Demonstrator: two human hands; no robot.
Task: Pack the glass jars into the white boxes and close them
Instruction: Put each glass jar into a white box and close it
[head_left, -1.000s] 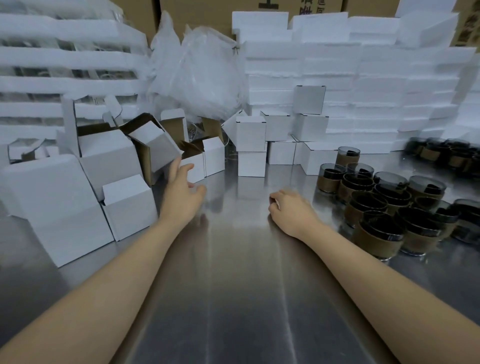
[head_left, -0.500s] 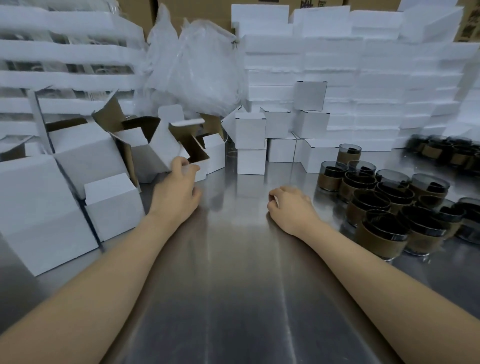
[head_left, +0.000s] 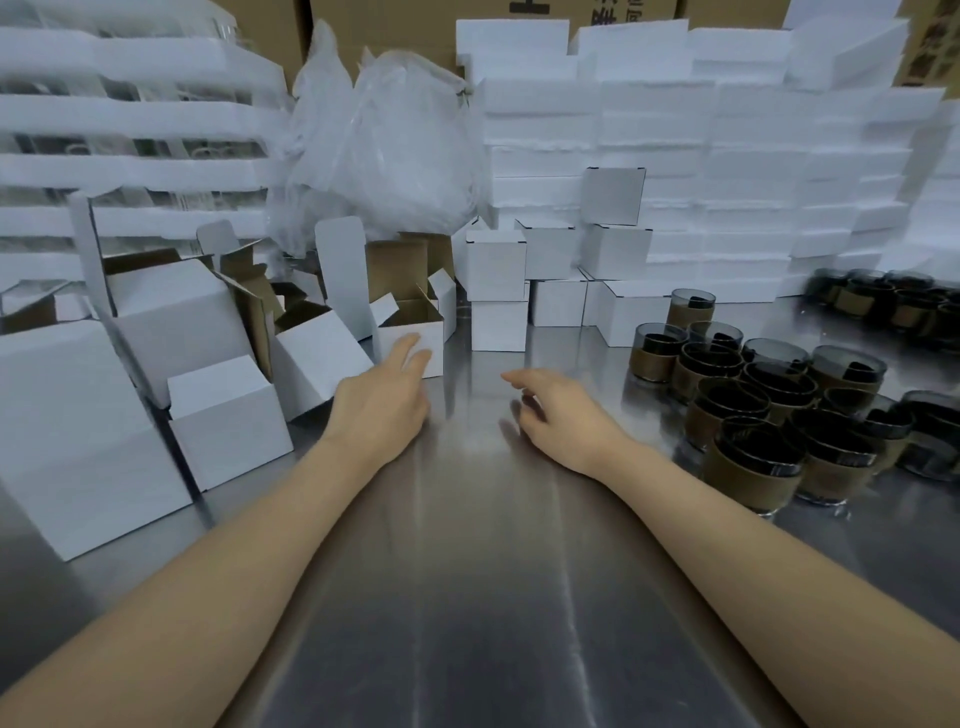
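- Glass jars (head_left: 852, 301) far back on the right look dark, blurry, cut off.
- Near jars (head_left: 737, 405) sit bunched on our table's (head_left: 467, 571) right, smoky with brown bands.
- Our left hand (head_left: 379, 405) points straight fingers at an open white box (head_left: 410, 332); touching, we cannot tell.
- Our right hand (head_left: 561, 415) is loose, empty.

A packing workshop is indicated: white boxes (head_left: 727, 171) are stacked along the steel worktop's (head_left: 467, 597) far edge, glass jars (head_left: 753, 395) massed at its right edge.
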